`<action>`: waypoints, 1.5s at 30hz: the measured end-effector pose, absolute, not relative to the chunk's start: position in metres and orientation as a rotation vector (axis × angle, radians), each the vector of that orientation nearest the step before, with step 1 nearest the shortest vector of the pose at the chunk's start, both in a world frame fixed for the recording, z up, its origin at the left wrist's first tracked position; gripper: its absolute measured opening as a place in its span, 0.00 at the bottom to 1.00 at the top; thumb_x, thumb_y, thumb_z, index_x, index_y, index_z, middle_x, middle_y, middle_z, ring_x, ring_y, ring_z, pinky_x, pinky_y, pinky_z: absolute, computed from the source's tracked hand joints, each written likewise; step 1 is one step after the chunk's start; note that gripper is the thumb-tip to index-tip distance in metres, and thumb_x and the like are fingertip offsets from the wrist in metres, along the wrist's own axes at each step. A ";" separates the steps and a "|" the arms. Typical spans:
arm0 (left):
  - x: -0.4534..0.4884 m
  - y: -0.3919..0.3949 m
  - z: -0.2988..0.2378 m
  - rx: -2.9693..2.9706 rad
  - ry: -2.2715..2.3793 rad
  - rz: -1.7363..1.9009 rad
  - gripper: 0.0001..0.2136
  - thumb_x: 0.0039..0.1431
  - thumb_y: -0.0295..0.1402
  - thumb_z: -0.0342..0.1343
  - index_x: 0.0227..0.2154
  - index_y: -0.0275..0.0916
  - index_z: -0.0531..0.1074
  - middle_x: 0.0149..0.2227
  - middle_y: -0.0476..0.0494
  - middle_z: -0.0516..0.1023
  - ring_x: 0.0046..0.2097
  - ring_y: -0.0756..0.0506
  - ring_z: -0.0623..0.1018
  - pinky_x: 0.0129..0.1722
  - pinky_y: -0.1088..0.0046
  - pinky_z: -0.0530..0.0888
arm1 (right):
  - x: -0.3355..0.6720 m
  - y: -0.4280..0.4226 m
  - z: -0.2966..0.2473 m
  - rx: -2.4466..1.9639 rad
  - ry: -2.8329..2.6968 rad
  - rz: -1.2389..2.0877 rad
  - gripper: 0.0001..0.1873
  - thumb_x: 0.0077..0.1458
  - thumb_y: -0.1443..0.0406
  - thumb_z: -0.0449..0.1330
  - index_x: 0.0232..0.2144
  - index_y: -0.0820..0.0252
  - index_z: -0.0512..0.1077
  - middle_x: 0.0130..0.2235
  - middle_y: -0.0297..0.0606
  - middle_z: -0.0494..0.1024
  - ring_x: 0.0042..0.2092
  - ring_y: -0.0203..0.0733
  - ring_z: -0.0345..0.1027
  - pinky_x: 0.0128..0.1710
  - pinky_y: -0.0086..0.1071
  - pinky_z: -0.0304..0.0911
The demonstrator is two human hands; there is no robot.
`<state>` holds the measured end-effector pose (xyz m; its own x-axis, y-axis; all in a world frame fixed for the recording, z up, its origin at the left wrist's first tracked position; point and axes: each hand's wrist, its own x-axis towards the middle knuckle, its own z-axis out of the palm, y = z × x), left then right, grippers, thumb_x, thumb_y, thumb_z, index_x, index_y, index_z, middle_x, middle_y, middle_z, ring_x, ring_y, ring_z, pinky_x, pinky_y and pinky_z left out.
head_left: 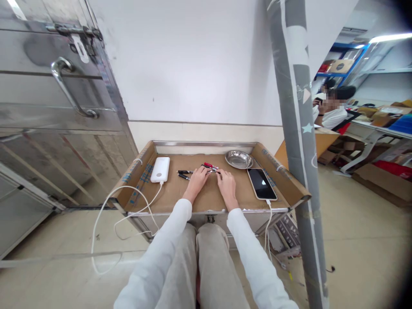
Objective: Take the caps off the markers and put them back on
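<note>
Over the middle of the cardboard-covered table my left hand (198, 178) and my right hand (226, 182) face each other, fingers closed. Between their fingertips is a small dark pen (213, 171) with a pale section, gripped at both ends. Just beyond my left hand lies a red pen (210, 165), with a dark pen partly behind the fingers. Two black pens (184, 172) rest left of my left hand, their right ends close to it. A shiny round metal dish (238, 159) stands at the back, beyond my right hand.
A white power bank (160, 170) with a white cable (106, 201) lies at left. At right is a phone (262, 184), also cabled. Cardboard-covered sides edge the table (206, 201). A grey wrapped pole (298, 128) stands at right; people (334, 107) sit beyond it.
</note>
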<state>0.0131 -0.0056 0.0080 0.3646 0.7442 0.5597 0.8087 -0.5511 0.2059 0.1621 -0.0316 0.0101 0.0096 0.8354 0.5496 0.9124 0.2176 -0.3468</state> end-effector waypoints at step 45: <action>0.012 -0.016 0.005 -2.146 -1.709 -0.743 0.11 0.62 0.27 0.41 0.41 0.36 0.67 0.42 0.35 0.70 0.46 0.39 0.69 0.45 0.60 0.67 | 0.164 -0.015 0.001 -1.661 -1.948 -0.246 0.10 0.59 0.67 0.51 0.41 0.60 0.69 0.41 0.44 0.70 0.45 0.46 0.60 0.44 0.36 0.56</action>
